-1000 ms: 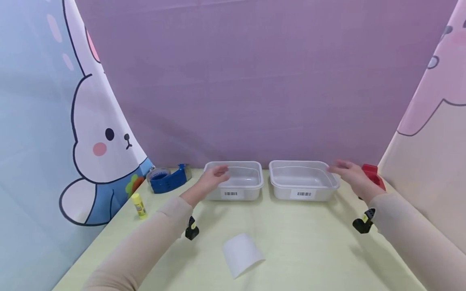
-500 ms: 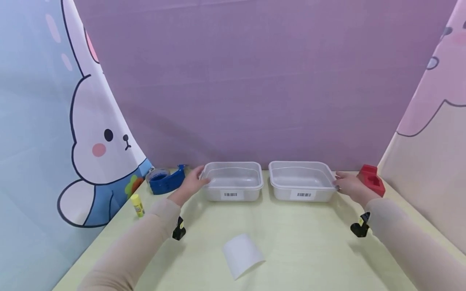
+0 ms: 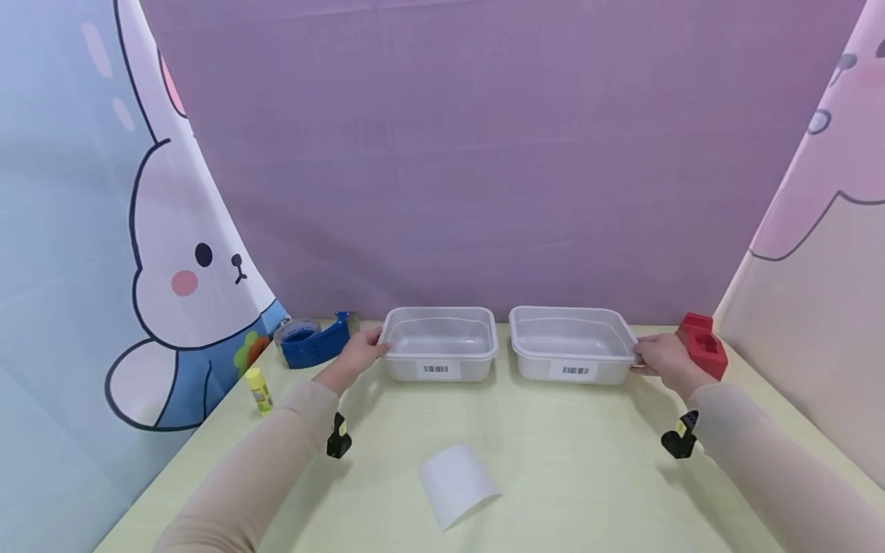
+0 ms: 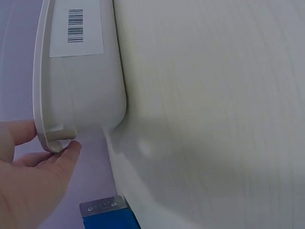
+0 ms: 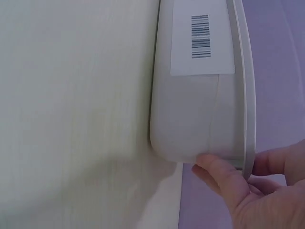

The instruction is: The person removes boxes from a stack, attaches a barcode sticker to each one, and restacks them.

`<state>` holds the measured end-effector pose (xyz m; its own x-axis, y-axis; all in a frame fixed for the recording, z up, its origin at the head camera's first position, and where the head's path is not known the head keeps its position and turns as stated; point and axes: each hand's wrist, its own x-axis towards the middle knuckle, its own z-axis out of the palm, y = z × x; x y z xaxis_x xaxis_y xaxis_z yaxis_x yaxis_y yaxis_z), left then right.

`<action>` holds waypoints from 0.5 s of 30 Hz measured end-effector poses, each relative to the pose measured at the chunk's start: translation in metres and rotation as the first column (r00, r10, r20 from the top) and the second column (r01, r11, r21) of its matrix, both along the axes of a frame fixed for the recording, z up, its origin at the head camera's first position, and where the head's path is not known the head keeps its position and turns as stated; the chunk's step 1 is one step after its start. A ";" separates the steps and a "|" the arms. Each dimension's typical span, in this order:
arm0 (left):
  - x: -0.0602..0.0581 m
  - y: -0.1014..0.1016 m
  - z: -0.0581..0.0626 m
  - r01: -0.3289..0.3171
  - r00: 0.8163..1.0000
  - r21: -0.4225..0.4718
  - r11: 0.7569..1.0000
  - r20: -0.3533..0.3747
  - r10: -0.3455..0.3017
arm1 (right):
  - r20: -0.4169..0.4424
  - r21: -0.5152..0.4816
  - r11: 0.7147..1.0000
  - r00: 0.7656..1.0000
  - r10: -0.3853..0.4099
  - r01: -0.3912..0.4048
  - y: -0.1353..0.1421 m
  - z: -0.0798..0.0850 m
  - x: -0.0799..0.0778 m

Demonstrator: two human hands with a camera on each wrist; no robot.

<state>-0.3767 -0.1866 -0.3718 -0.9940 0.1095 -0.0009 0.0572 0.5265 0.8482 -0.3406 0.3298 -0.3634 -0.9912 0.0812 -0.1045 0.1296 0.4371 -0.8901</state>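
Two white plastic bins stand side by side at the back of the table, each with a barcode label on its front. My left hand (image 3: 357, 357) pinches the outer end of the left bin (image 3: 439, 369), thumb at the rim and fingers beneath it, as the left wrist view shows. At the far end of the right bin (image 3: 574, 371), my right hand (image 3: 665, 358) grips the rim the same way. In the right wrist view the fingers (image 5: 224, 176) curl under the lip of that bin.
A blue tape dispenser (image 3: 318, 346) lies beside my left hand, with a yellow glue stick (image 3: 259, 392) nearer me. Some red plastic object (image 3: 704, 346) is right of my right hand. A curled white paper sheet (image 3: 456, 485) lies at the front middle; a purple cloth (image 3: 442, 153) hangs behind.
Both hands have come down to the bins' outer ends, the left one moving leftward, and now hold the rims. The bins have hardly moved.
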 end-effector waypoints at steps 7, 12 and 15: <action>-0.003 -0.002 -0.004 -0.013 0.999 0.094 0.995 0.043 0.009 | -0.024 -0.001 0.997 0.997 -0.078 0.078 -0.006 0.005 0.005; -0.001 0.000 -0.002 -0.032 0.998 0.143 0.989 0.065 0.022 | -0.036 -0.084 0.990 0.993 -0.116 0.113 -0.011 0.016 0.006; 0.000 0.002 -0.002 -0.040 0.996 0.141 0.989 0.080 0.028 | -0.029 -0.121 0.985 0.992 -0.125 0.120 -0.014 0.022 0.007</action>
<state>-0.3768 -0.1843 -0.3735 -0.9947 0.0802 -0.0651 -0.0277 0.4004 0.9159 -0.3334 0.3155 -0.3416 -0.9779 0.1915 -0.0843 0.1419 0.3110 -0.9398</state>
